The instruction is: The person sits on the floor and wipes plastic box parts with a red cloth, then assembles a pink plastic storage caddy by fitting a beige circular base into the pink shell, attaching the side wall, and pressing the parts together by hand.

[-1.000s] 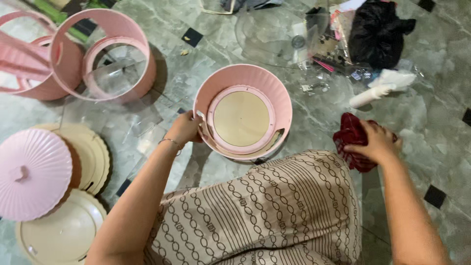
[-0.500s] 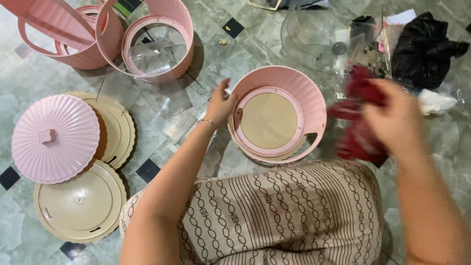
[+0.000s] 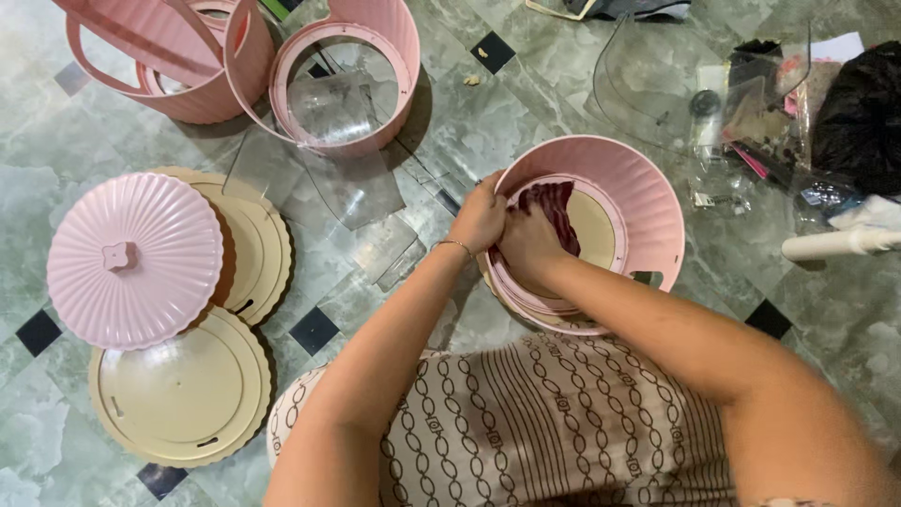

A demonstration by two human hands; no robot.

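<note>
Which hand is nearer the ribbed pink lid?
Left. The left hand grips the pink bowl's near rim, on the ribbed pink lid's side; the right hand is inside the bowl.

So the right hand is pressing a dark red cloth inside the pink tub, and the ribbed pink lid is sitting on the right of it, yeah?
Not quite. The head view shows the ribbed pink lid on the left of the pink tub, not the right. The right hand does press the dark red cloth inside it.

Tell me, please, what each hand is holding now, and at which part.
The right hand presses a dark red cloth inside the pink container, gripping its near end. The left hand holds the container's near rim.
</note>
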